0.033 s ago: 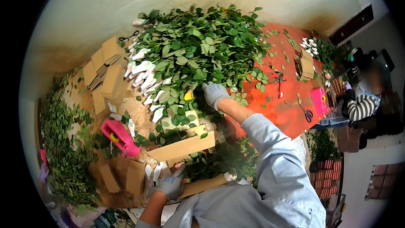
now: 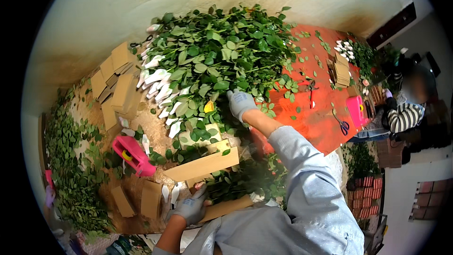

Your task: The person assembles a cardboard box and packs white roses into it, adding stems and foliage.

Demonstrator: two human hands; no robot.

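Observation:
My left hand (image 2: 191, 209), in a grey glove, is closed low in front of me, beside pale pink rose heads (image 2: 206, 203) and a cardboard strip (image 2: 226, 208). Leafy stems (image 2: 231, 186) lead off to its right; what its fingers hold is hidden. My right hand (image 2: 242, 104), gloved alike, reaches to the near edge of a big heap of leafy rose stems (image 2: 222, 56). Its fingers look curled in, but the foliage conceals their grasp. White-sleeved flower heads (image 2: 158, 82) line the heap's left side. Between my hands, a cardboard piece (image 2: 203, 165) leans across the work spot.
A pink tape dispenser (image 2: 133, 156) stands left of centre, with cardboard sheets (image 2: 123, 92) stacked behind. Leaf litter (image 2: 75, 160) covers the far left. On the red tabletop (image 2: 302, 113) lie blue-handled scissors (image 2: 343, 126). A person in a striped sleeve (image 2: 406, 117) works at right.
The view has shifted very slightly. Both my hands keep their places, and nothing else on the table has visibly moved.

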